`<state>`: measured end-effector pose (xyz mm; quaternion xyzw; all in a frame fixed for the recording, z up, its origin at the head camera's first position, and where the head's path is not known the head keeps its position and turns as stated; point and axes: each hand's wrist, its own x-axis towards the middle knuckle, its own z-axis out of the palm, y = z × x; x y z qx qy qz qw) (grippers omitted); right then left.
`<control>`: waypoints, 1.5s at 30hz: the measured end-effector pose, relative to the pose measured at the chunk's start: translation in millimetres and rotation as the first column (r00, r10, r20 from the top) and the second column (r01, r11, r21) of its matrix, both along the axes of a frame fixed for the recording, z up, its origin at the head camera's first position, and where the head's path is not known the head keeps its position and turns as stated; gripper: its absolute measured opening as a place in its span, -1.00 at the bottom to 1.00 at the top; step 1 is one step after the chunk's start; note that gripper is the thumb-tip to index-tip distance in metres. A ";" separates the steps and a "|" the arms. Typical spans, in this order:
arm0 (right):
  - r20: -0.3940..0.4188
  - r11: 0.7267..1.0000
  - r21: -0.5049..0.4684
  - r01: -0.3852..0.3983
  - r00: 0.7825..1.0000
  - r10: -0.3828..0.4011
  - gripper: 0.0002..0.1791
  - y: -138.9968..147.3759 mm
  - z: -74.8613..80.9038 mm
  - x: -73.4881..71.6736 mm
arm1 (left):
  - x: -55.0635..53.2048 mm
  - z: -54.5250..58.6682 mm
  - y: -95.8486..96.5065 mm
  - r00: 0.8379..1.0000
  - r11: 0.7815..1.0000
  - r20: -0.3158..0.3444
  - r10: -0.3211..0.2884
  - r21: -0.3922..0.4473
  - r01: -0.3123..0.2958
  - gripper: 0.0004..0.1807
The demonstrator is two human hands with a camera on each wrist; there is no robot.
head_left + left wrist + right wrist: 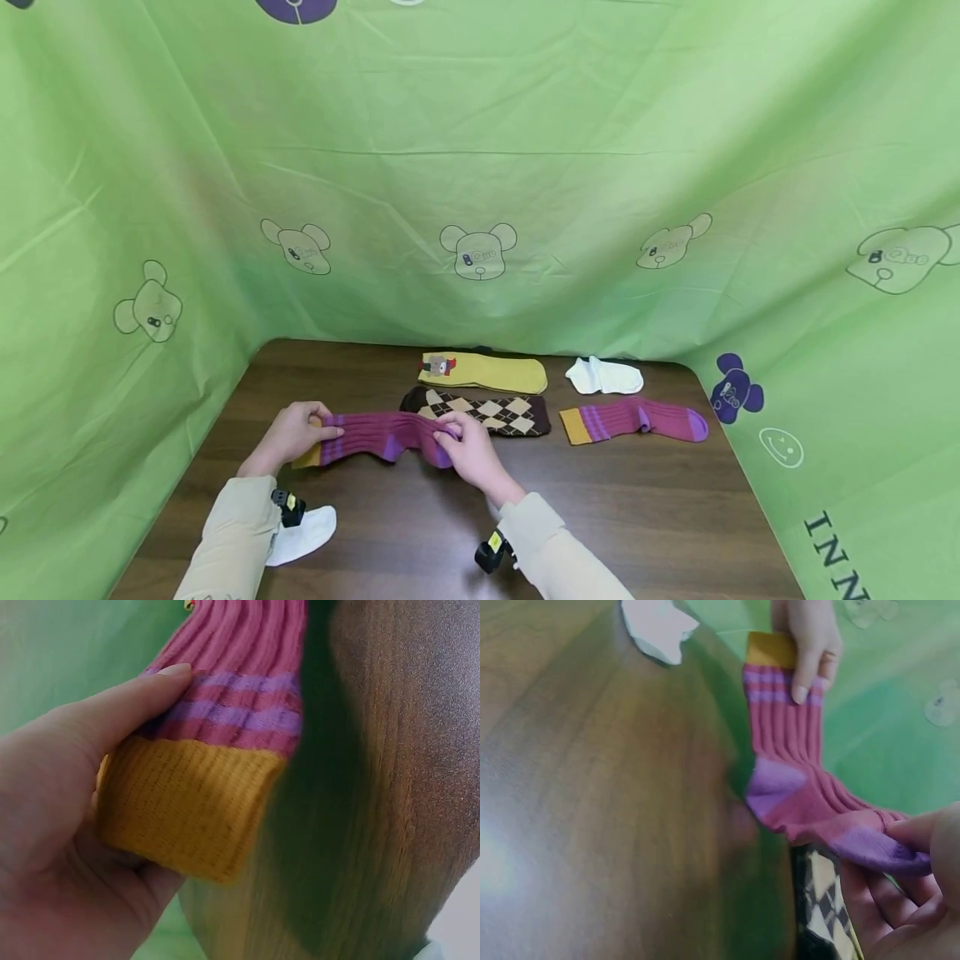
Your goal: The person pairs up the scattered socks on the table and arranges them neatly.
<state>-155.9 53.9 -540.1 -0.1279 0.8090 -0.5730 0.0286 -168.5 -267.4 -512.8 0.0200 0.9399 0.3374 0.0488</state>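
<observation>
A magenta ribbed sock (pixel 363 435) with a mustard cuff and purple stripes, heel and toe is stretched sideways between both hands. My left hand (pixel 294 433) pinches its cuff end, thumb on top over the purple stripes and fingers underneath. At the purple toe, my right hand (pixel 471 450) pinches the other end between thumb and fingers. In the right wrist view the sock (pixel 787 735) hangs above the table with its heel turned toward the wood. A brown argyle sock (pixel 517 415) lies just behind, partly covered by the right hand and the held sock.
A matching magenta sock (pixel 618 419) lies flat at the right. Behind are a yellow sock (pixel 487 372) with an animal design and folded white socks (pixel 604 377). Another white sock (pixel 306 536) rests near the left sleeve. Green printed cloth (pixel 480 183) walls in the wooden table (pixel 637 517).
</observation>
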 end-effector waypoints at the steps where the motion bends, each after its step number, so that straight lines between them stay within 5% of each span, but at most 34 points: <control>1: -0.007 1.000 -0.003 0.006 1.000 -0.006 -0.82 2.5 0.9 -1.6 | -0.6 -0.5 0.2 1.000 1.000 -0.010 0.005 -0.002 -0.005 -0.71; 11: 0.001 0.995 -0.028 0.091 0.996 -0.091 -0.84 25.6 7.2 -11.0 | -6.4 -3.2 3.0 0.991 0.999 -0.128 0.025 0.033 -0.021 -0.72; 30: 0.067 0.948 -0.139 0.286 0.958 -0.279 -0.86 74.3 17.2 -21.6 | -13.3 -5.9 12.8 0.996 0.990 -0.086 0.013 0.142 -0.001 -0.59; 39: 0.101 0.928 -0.192 0.320 0.947 -0.306 -0.85 87.8 19.6 -22.7 | -14.0 -0.9 28.0 0.988 0.959 -0.152 -0.013 0.277 0.055 -0.70; 45: 0.115 0.910 -0.186 0.371 0.928 -0.355 -0.82 96.5 16.8 -24.5 | -17.2 2.2 37.4 0.993 0.923 -0.118 0.009 0.384 0.037 -0.81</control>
